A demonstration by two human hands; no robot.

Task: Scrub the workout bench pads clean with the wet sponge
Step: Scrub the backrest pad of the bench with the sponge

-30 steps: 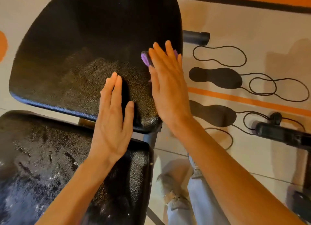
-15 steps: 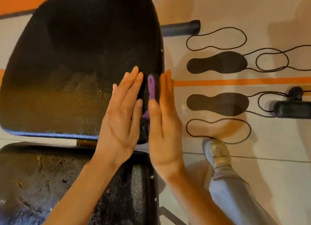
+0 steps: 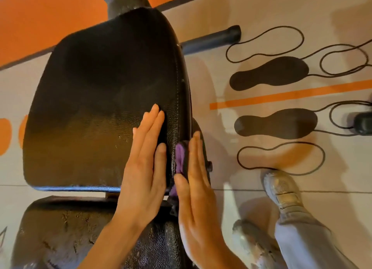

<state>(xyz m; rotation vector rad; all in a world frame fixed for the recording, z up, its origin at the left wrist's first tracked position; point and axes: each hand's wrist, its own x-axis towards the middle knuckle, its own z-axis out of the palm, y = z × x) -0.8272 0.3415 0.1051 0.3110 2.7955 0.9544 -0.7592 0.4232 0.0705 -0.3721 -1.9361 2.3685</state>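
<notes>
Purple foam, soft and soaked by the look of it, is our sponge (image 3: 179, 155), sandwiched between our right hand (image 3: 196, 190) and the right side edge of the upper bench pad (image 3: 96, 111), near its front right corner. The right grip is flat: straight fingers press the sponge against the pad's edge without curling round it. Our left hand (image 3: 144, 168) lies released, palm down on the pad's top near that same edge, steadying it.

We judge the sponge light and squashy, and likely slippery on the pebbled black vinyl; held only by pressure, it could slide out downward. A surer hold would wrap fingers over its top and thumb beneath. The lower pad (image 3: 60, 232), nearest us, shows streaks and flecks, so it probably needs more scrubbing.
</notes>
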